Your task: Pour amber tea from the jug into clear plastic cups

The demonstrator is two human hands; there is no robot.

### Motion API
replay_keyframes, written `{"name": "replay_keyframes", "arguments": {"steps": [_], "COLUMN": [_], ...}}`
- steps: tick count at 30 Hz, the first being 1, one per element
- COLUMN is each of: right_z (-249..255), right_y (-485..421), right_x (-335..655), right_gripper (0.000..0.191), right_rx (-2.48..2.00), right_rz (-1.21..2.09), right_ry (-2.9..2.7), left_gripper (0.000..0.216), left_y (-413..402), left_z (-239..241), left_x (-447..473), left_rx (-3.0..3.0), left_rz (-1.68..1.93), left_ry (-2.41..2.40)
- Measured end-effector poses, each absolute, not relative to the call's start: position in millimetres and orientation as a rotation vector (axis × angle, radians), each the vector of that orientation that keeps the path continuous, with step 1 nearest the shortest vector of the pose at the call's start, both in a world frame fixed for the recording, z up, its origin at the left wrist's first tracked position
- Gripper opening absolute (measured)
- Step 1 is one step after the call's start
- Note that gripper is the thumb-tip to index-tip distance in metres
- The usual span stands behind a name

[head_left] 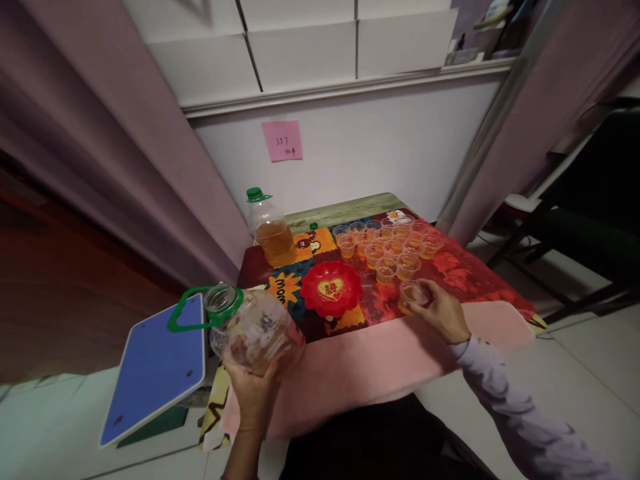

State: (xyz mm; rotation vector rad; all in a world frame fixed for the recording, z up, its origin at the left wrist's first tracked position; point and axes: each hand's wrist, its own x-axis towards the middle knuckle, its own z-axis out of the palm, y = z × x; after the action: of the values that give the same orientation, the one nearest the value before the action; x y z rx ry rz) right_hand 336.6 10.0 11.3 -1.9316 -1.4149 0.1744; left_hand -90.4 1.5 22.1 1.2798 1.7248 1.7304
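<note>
My left hand [255, 393] is wrapped round a large clear plastic jug [260, 327] from below. The jug is tilted, its mouth uncapped and its green handle ring [187, 327] hanging to the left. In my right hand [443, 313] is a small clear plastic cup [413, 293] with some amber liquid, held by the rim at the table's near side. Just beyond it, several similar plastic cups [387, 270] with amber liquid stand in a cluster. Between my hands lies a red scalloped dish [331, 289] with a yellow heart design.
A second jug [275, 240], green-capped and part-filled with amber liquid, stands at the back left. Near it is a small green cap [313, 226]. A pink cloth [360, 373] covers the front edge. A blue stool [157, 367] is at left, a dark chair [595, 200] at right.
</note>
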Motion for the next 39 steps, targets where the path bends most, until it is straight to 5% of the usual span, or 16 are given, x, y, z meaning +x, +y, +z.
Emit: {"name": "replay_keyframes", "arguments": {"steps": [10,27,39], "right_z": [13,-13,-25], "right_y": [58,94,72], "right_x": [402,425,439], "right_gripper": [0.072,0.076,0.102], "right_rx": [-2.290,-2.259,-2.267], "right_rz": [0.077,0.109,0.275], "right_ry": [-1.243,-1.116,-1.091], "left_gripper": [0.104,0.099,0.092], "left_y": [6,1,-8], "left_z": [12,22,29], "left_x": [-99,-96,-96], "left_rx": [1.215,1.292,1.262], "left_rz": [1.727,1.678,1.578], "left_ry": [1.706,1.797,1.724]}}
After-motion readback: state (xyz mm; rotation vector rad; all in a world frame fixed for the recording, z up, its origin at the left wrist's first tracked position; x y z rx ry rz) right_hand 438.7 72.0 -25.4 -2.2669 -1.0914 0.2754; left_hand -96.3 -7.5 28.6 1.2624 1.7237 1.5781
